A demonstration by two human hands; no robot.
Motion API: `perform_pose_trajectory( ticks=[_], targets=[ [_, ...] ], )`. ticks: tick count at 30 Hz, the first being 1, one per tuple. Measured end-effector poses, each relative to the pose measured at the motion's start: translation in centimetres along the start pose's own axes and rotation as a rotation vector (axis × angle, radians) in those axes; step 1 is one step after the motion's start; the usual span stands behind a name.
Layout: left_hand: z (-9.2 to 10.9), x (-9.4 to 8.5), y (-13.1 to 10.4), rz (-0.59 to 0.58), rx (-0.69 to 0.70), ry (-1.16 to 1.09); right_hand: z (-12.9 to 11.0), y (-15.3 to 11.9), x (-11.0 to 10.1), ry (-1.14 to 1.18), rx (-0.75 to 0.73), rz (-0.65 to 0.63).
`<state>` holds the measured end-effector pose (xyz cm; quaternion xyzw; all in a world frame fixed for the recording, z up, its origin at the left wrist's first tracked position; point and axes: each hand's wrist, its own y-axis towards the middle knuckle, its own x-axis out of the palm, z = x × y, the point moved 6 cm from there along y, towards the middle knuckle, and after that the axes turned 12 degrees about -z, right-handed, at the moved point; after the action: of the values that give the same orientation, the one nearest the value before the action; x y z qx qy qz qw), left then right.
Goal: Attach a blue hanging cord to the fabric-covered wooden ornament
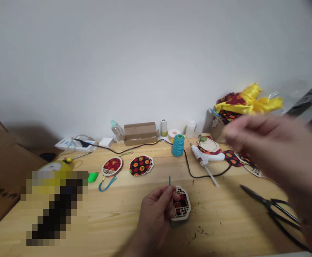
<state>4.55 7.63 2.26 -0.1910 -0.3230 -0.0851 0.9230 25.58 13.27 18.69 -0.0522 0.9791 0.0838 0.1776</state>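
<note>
Two hands: both over a pale wooden surface (118, 214) set against a plain white wall (145, 53).
Left hand (156, 210): closed, pinching a thin teal cord (169, 180) that stands up from its fingertips, and touching a small wooden lattice ornament (182, 207) with red and black fabric, which rests on the surface just to its right.
Right hand (268, 142): raised above the right side of the surface and blurred; I cannot tell whether it is open or closed, or whether it holds anything.
Surface, right: black scissors (273, 207) lie near the front edge; a white glue gun (206, 157) lies near the middle, its black cable (193, 175) curling across the wood.
Surface, middle: a teal spool of thread (178, 145) stands upright near the back; two fabric-covered discs (141, 165) lie side by side to its left, and a looped teal cord piece (106, 184) lies in front of them.
Surface, back: an open cardboard box (140, 133), a clear bottle (115, 129) and a white power strip (72, 144) line the wall.
Surface, far right back: yellow satin cloth (252, 101) and patterned fabric heaped above a small box.
Room, left: brown cardboard (3, 160) leans at the edge; a pixelated patch hides part of the surface.
</note>
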Motion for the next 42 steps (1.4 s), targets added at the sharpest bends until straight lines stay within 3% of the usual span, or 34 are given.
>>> perform_pose_trajectory(
  ticks=[4,6,8,21,30,42],
  targets=[
    [-0.4,0.5,0.3,-0.017,0.035,0.033,7.4,-4.3,10.0,0.322,0.316,-0.191],
    [-0.7,0.5,0.4,-0.001,0.037,0.04,9.2,-5.3,12.8,0.493,0.373,-0.223],
    [-1.0,0.6,0.4,0.009,0.044,0.04,10.1,-5.7,13.9,0.591,0.4,-0.224],
    [-1.5,0.5,0.8,0.011,0.01,0.011,11.0,-5.7,14.9,0.651,0.413,-0.204],
    [-1.6,0.6,0.8,-0.04,-0.062,-0.07,9.6,-6.1,14.1,0.156,0.13,-0.149],
    [-1.8,0.3,0.8,-0.039,-0.082,-0.113,9.5,-6.1,14.4,0.077,0.104,-0.165]
  ],
)
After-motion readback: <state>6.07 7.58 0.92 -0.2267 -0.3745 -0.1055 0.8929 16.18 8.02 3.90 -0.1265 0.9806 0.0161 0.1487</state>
